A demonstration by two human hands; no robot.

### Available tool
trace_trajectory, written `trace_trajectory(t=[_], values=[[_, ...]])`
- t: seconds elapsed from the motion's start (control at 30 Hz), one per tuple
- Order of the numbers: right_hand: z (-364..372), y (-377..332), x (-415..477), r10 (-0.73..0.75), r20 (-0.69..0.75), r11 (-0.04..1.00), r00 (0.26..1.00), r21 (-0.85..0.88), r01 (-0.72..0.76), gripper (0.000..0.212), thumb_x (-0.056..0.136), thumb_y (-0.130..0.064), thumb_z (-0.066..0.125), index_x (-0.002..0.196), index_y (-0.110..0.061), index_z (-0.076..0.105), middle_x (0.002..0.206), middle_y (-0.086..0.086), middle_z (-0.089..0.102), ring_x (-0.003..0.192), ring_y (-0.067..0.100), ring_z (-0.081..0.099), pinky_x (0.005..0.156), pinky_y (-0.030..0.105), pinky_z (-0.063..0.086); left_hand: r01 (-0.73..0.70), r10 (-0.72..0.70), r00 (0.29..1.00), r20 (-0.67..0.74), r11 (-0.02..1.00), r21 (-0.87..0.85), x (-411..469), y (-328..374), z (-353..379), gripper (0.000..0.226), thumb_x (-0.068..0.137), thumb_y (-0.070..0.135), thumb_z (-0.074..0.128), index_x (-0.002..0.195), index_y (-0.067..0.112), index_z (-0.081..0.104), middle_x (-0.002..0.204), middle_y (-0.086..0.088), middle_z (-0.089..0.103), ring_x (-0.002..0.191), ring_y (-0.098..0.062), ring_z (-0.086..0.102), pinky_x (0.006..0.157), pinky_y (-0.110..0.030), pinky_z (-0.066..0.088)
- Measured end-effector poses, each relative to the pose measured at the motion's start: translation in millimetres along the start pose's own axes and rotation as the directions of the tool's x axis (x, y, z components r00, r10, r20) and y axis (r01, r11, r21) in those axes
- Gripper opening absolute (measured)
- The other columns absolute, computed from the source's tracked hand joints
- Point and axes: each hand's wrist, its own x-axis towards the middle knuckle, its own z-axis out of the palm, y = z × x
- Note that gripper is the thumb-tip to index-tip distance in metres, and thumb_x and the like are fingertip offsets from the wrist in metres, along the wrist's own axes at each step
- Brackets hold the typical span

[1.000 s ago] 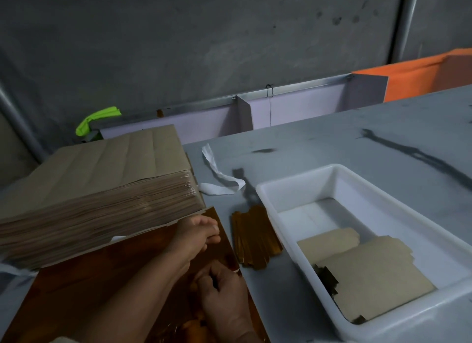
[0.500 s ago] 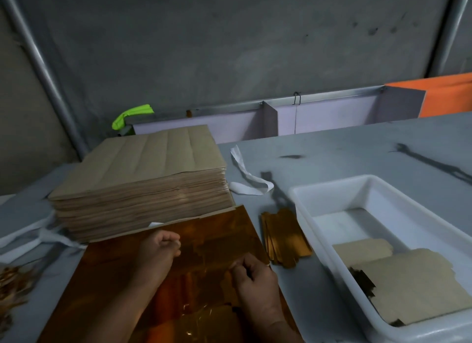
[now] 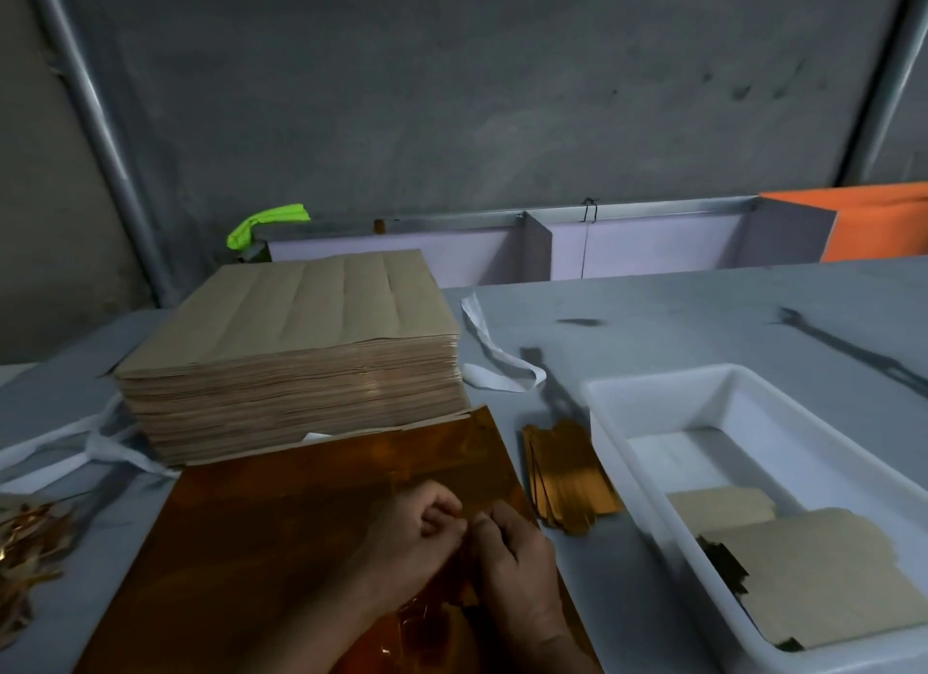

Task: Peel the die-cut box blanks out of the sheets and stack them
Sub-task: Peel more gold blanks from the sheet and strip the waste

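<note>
I see the left hand (image 3: 421,527) and right hand (image 3: 518,555) meeting, fingers curled, on the copper foil sheet (image 3: 281,548), their grip unclear to me, brown sheet stack (image 3: 301,332) at 11 o'clock, white tub (image 3: 663,375) at 3.

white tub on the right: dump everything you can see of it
The white tub is a shallow rectangular bin, plastic by its look, with a thick rim. It sits upright on the grey table, running diagonally in view, its near end cut off by the frame. Inside lie flat brown blanks: a large one over dark scraps, a smaller one behind it.
</note>
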Motion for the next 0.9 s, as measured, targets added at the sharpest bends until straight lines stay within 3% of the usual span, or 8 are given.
trace_trajectory(t=[0.13,0.33,0.47,0.57,0.63,0.73,0.9], values=[[0.2,-4.7,-1.9,0.007,0.006,0.993,1.0,0.118,-0.007,0.033,0.09,-0.045,0.047,0.066,-0.026,0.059,0.06,-0.01,0.058,0.057,0.0,0.05,0.056,0.021,0.04,-0.014,0.006,0.991,0.132,0.998,0.062,4.8,8.7,9.7,0.019,0.087,0.031,0.062,0.104,0.039,0.058,0.099,0.018,0.063,0.09,0.003,0.061,0.069,-0.014,0.05],[-0.1,-4.6,-1.5,-0.03,-0.029,0.993,0.999,0.114,0.033,0.04,0.077,-0.06,0.042,0.071,-0.024,0.058,0.065,-0.009,0.063,0.061,-0.001,0.055,0.056,0.019,0.044,0.077,-0.08,0.982,0.171,0.997,0.022,7.6,8.6,11.7,0.022,0.078,0.029,0.064,0.095,0.041,0.058,0.091,0.011,0.066,0.083,-0.002,0.064,0.069,-0.022,0.057],[0.0,-5.7,-2.8,-0.034,-0.047,0.992,0.998,0.118,0.039,0.03,0.083,-0.053,0.045,0.063,-0.031,0.054,0.059,-0.007,0.058,0.057,0.002,0.052,0.054,0.019,0.042,0.101,-0.102,0.976,0.191,0.995,0.017,7.5,8.5,6.2,0.022,0.079,0.022,0.067,0.093,0.038,0.061,0.086,0.009,0.068,0.079,-0.003,0.065,0.061,-0.018,0.052],[-1.1,-7.7,-3.9,-0.002,-0.087,0.986,0.996,0.168,0.016,0.028,0.084,-0.048,0.047,0.069,-0.026,0.055,0.065,0.007,0.061,0.063,0.021,0.059,0.059,0.036,0.049,0.121,-0.115,0.98,0.161,0.992,-0.027,6.1,8.7,-0.8,0.019,0.082,0.026,0.072,0.095,0.033,0.062,0.068,0.016,0.066,0.06,0.005,0.059,0.05,-0.012,0.042],[-2.1,-9.8,-4.2,0.03,-0.12,0.98,0.992,0.199,-0.005,0.031,0.082,-0.048,0.048,0.077,-0.019,0.055,0.071,0.009,0.061,0.068,0.023,0.06,0.063,0.042,0.051,0.155,-0.147,0.98,0.135,0.986,-0.058,3.8,7.2,-7.2,0.017,0.081,0.028,0.073,0.095,0.032,0.063,0.07,0.012,0.063,0.06,0.003,0.054,0.05,-0.013,0.038],[-3.0,-9.4,-3.2,0.096,-0.141,0.971,0.985,0.232,-0.061,0.032,0.092,-0.049,0.05,0.083,-0.019,0.053,0.073,-0.001,0.062,0.067,0.004,0.059,0.062,0.026,0.046,0.234,-0.21,0.963,0.168,0.962,-0.143,-2.4,3.0,-18.9,0.021,0.082,0.01,0.066,0.093,0.028,0.068,0.079,0.008,0.062,0.069,-0.003,0.055,0.055,-0.017,0.04],[-5.4,-8.4,3.1,0.17,-0.099,0.967,0.98,0.207,-0.147,0.024,0.101,-0.038,0.048,0.09,-0.017,0.051,0.083,0.003,0.061,0.078,0.016,0.058,0.064,0.028,0.042,0.299,-0.207,0.923,0.323,0.916,-0.268,-10.1,0.6,-36.5,0.021,0.074,0.01,0.065,0.09,0.02,0.074,0.082,0.005,0.069,0.069,-0.006,0.057,0.055,-0.019,0.041]])
